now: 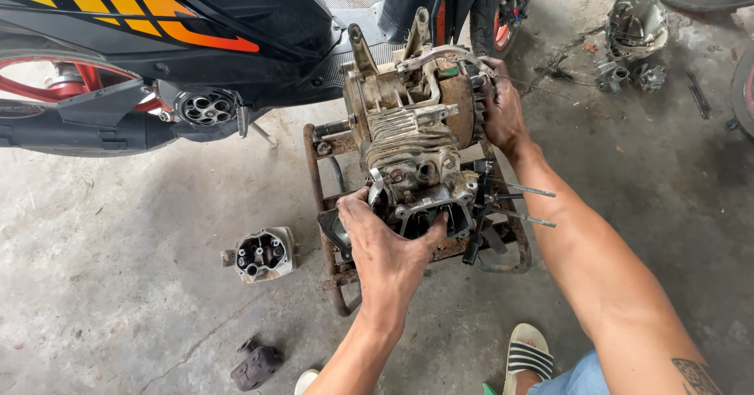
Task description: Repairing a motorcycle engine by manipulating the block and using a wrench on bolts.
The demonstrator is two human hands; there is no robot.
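Left hand [385, 242] clamps the near end of the engine [412, 140], thumb hooked on the open cylinder head face, fingers wrapped round the left side. Right hand [499, 108] grips the far end, fingers curled over the dark round crankcase side, arm stretched out along the right. Engine sits w/ its finned cylinder pointing toward the person, resting on a rusty metal stand [334, 230] on the concrete floor [118, 285]. Two long studs [528, 206] stick out to the right of the head end. Left of the stand, apart from it, lies a silver cylinder head cover [263, 254]; nearer the person, a small dark part [255, 366]. Behind the engine stands a black-and-orange scooter [196, 26]. Top right, well apart, more engine parts [636, 38] lie on the floor. Striped sandal [528, 352] at the bottom edge.
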